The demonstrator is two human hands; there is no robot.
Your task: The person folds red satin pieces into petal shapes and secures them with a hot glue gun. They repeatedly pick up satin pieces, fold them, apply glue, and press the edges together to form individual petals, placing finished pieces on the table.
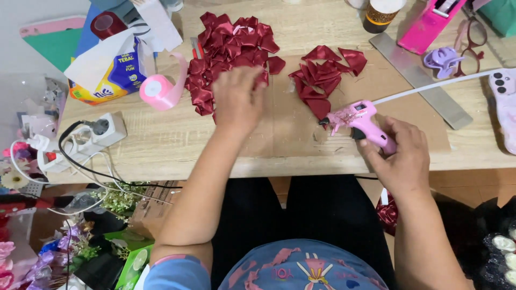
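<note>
Right hand [402, 156] clenched around pink glue gun [361, 122], left hand [238, 99] blurred, grip unclear, touching big red ribbon-petal pile [228, 48] left of gun

Dark red satin petals [231, 48] are lying beside a pink ribbon roll [161, 88], while a pink glue gun [361, 121] is resting over the pale wood-grain table [161, 145] near a magenta tape dispenser [430, 24].

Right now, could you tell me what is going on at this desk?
A person sits at a wooden desk. The left hand reaches into a big pile of dark red satin petals. The right hand holds a pink glue gun, its nozzle pointing at a smaller petal pile. A pink ribbon roll lies to the left.
</note>
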